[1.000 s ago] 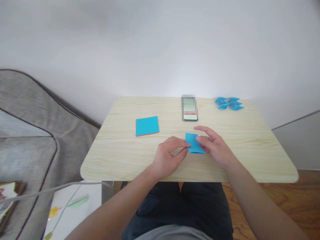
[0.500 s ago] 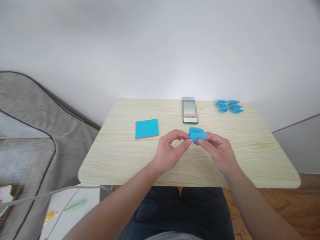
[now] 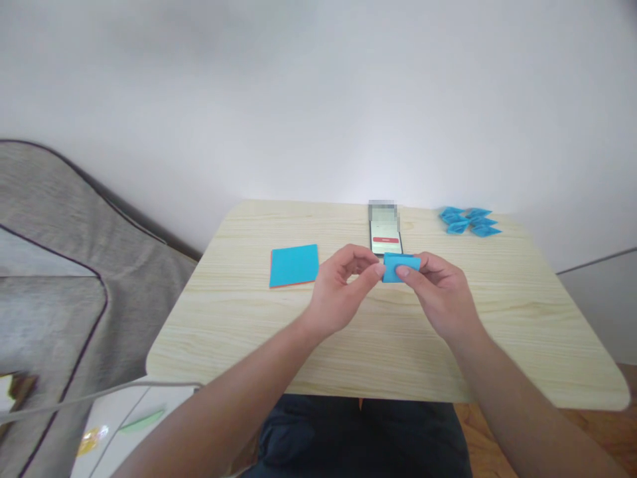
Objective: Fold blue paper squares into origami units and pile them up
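Observation:
A small folded piece of blue paper point(image 3: 392, 273) is held just above the table, in front of the phone. My right hand point(image 3: 442, 289) grips it, the thumb flat on its near face and the fingers behind. At its left edge, my left hand point(image 3: 343, 285) pinches the paper between thumb and forefinger. A stack of square paper point(image 3: 294, 265), blue on top with an orange-red edge below, lies left of my left hand. Several folded blue paper pieces point(image 3: 469, 222) with pointed ends sit together at the back right.
A phone point(image 3: 385, 232) with a lit screen lies at the table's back, close beyond my hands. The pale wooden table point(image 3: 239, 332) meets a white wall point(image 3: 318, 99). On the left are a grey sofa point(image 3: 134, 285) and a pale cable point(image 3: 99, 393).
The blue paper's upper flap stood apart from the near one; now they lie nearly together as one flat rectangle. My right thumb has moved up onto its face. The camera view has shifted slightly.

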The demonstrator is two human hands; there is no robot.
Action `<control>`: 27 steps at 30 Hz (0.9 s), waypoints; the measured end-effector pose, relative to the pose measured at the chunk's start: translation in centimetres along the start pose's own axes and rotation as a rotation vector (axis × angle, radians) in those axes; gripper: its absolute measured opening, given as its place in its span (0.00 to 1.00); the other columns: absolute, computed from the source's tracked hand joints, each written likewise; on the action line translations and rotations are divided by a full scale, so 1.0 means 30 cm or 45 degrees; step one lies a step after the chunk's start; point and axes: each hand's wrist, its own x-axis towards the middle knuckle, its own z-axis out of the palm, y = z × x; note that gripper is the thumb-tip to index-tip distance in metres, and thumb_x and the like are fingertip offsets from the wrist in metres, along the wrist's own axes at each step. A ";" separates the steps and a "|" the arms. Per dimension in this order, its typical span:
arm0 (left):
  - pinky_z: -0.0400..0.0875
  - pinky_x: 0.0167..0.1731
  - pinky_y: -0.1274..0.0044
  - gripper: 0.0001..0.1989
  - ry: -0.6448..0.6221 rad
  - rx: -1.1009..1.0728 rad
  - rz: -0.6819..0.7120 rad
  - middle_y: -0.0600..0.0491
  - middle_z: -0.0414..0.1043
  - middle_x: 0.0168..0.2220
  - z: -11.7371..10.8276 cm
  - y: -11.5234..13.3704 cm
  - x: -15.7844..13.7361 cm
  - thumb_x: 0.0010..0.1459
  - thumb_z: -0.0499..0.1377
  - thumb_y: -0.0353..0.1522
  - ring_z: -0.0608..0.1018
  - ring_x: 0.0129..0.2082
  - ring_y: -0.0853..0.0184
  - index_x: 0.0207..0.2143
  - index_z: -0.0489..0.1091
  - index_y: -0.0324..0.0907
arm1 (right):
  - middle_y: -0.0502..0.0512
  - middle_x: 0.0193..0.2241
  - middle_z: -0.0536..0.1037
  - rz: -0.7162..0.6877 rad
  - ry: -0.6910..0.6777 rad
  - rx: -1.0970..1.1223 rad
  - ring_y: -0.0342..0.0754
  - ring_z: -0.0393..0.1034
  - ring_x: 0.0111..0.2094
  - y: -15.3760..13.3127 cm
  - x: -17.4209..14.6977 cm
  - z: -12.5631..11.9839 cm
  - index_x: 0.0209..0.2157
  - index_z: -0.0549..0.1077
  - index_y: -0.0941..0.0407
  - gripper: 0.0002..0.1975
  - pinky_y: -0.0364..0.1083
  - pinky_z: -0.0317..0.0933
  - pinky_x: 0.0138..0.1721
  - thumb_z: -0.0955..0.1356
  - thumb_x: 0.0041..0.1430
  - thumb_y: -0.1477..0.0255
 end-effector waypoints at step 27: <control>0.67 0.37 0.75 0.08 0.012 0.224 0.007 0.54 0.74 0.30 -0.044 -0.030 -0.011 0.61 0.66 0.36 0.72 0.32 0.69 0.34 0.75 0.40 | 0.49 0.30 0.81 -0.027 -0.008 -0.072 0.44 0.74 0.30 0.052 0.027 0.034 0.31 0.73 0.53 0.10 0.44 0.68 0.33 0.77 0.57 0.72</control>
